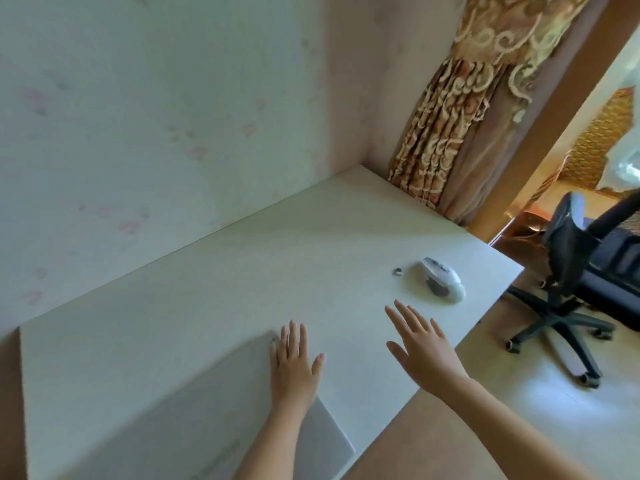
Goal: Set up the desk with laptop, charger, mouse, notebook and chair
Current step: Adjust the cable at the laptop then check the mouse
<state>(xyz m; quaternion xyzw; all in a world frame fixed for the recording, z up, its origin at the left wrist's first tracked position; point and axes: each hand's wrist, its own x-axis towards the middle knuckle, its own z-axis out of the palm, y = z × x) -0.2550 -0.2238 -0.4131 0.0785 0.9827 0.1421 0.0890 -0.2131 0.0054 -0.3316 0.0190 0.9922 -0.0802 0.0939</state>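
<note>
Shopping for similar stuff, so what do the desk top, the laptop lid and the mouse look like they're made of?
Desk: probably matte white laminate, faint grain. Laptop: smooth silver lid with a soft sheen, likely metal, possibly plastic. Mouse: glossy white moulded plastic with grey panels.

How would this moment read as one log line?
left hand: flat on closed silver laptop | right hand: open, near white mouse | black chair: aside

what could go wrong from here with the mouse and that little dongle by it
The right hand is open and aimed at the mouse, which lies near the desk edge; a clumsy sweep might push it off toward the chair. The tiny dongle beside it could get flicked away. The left hand rests on the closed laptop, which slightly overhangs the front edge.
</note>
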